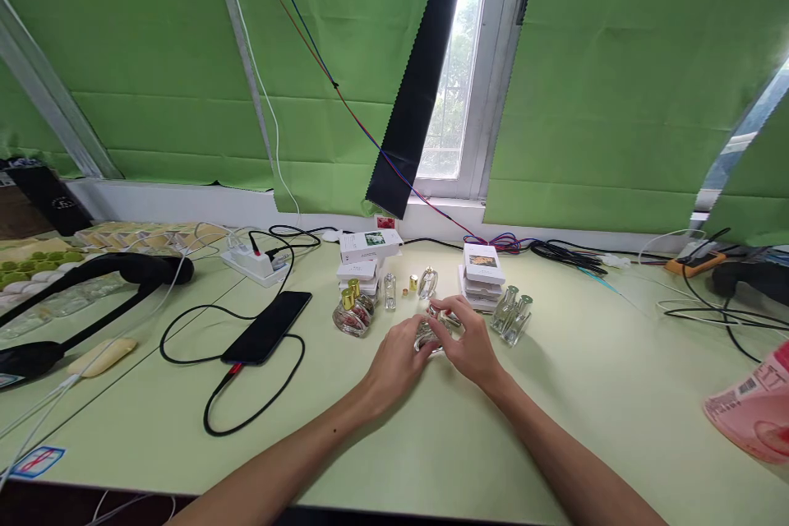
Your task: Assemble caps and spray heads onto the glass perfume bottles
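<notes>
My left hand (399, 352) is closed round the side of a small clear glass bottle (425, 340) that rests on the table in front of me. From the other side, my right hand (469, 339) pinches at the bottle's neck with thumb and fingers, partly hiding it. Just beyond stand another glass bottle (427, 283), a gold cap (413, 282) and a tiny gold ring-like piece (405, 292). A slim clear bottle (390, 292) is upright beside them. To the left are gold-capped bottles (352, 317) with reddish contents; on the right, green-capped bottles (513, 316).
White boxes are stacked at the left (370, 246) and right (482, 265) behind the bottles. A phone (267, 329) with a cable, a power strip (255, 265) and black headphones (132, 269) occupy the left. A pink package (752, 407) sits at the right edge.
</notes>
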Demonstrator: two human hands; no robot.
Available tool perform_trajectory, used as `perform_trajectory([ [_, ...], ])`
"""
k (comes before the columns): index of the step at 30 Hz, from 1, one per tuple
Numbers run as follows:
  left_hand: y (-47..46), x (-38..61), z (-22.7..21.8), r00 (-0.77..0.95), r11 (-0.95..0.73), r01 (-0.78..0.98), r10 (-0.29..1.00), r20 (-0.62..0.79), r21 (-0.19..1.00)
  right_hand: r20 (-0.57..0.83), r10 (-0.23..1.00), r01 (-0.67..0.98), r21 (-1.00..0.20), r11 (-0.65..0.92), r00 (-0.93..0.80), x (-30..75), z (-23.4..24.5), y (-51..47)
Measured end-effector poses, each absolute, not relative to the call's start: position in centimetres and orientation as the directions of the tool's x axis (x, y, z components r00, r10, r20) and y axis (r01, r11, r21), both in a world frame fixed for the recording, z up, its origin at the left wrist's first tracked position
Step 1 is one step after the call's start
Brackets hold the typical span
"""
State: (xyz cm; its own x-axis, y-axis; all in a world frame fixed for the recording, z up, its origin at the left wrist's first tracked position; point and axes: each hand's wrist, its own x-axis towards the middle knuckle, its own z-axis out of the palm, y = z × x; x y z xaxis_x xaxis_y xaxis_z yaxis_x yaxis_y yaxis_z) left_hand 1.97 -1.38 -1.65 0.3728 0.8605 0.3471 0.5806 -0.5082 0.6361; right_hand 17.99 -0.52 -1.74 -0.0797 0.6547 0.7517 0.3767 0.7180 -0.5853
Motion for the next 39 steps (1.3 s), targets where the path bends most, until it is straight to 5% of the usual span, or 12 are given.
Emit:
perform_trajectory([
  [39,-1.50,2.35,-1.33,0.346,-0.494,0.626,0.869,0.353,0.603,0.721,0.693,0.438,-0.618,0.653,-0.016,17.32,-2.20,-0.05],
])
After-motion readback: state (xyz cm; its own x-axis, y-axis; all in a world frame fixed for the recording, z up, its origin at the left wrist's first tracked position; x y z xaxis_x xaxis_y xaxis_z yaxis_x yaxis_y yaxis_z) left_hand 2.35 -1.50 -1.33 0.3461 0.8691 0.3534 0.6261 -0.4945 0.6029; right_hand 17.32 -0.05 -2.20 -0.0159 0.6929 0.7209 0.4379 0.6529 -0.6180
